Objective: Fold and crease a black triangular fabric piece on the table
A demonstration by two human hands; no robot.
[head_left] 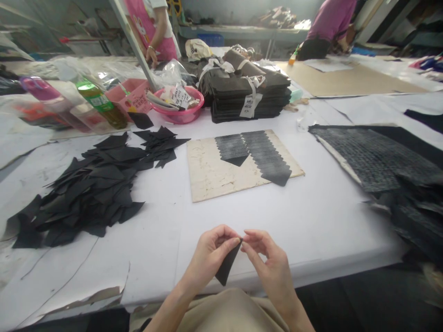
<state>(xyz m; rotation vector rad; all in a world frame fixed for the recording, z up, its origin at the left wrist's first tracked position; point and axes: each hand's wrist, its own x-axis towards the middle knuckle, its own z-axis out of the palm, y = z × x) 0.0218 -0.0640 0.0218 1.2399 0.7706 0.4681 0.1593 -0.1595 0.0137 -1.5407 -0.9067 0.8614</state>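
Note:
Between thumb and fingers, my left hand (212, 253) pinches a small, dark fabric piece (227, 266) close to my lap at the table's near edge. The piece hangs down to a point. My right hand (270, 260) meets it at the top corner, thumb and fingertip closed together there. Ahead lies a cream board (211, 182) bearing two overlapped rows of black pieces (265, 154), with stepped zigzag sides. To the left spreads a loose heap of similar black pieces (93, 189).
A pink basin (183, 115), a green-labelled bottle (98, 99) and a pink box (131, 92) stand at the back left. Tied stacks of dark fabric (249, 92) sit behind the board. Textured dark sheets (377, 152) lie right. Two people work beyond the table.

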